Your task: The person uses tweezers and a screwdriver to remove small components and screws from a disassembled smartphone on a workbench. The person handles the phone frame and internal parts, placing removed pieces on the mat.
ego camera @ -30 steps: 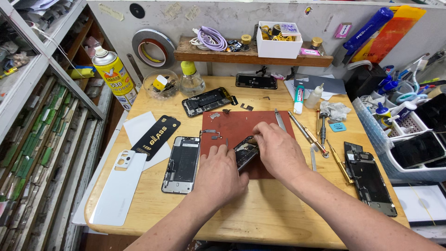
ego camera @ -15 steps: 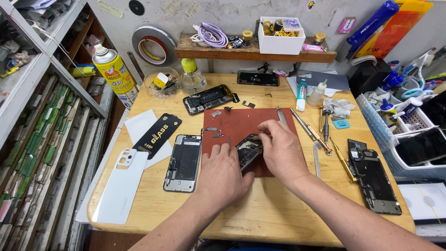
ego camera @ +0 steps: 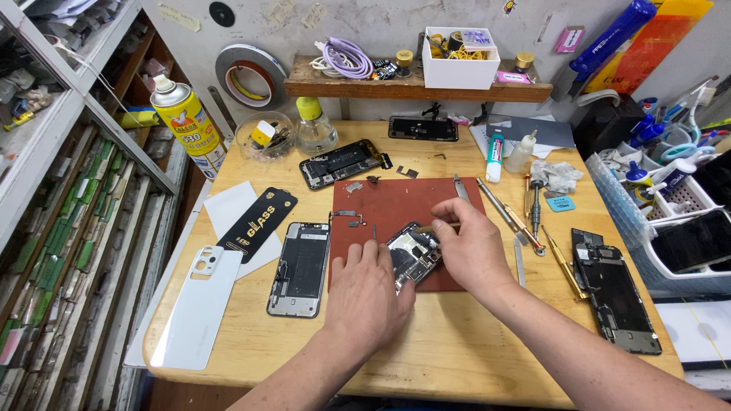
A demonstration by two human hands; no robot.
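Under both hands: rust-red mat (ego camera: 396,202). Just left of them: black phone frame (ego camera: 299,268), white back cover (ego camera: 198,308). Far left: yellow spray can (ego camera: 186,122).

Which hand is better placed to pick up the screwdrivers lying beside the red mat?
Right, probably. The right hand sits at the red mat's right edge, next to the screwdrivers. The left hand rests on the opened phone, farther away.

Opened phone (ego camera: 412,255) on mat (ego camera: 396,205)
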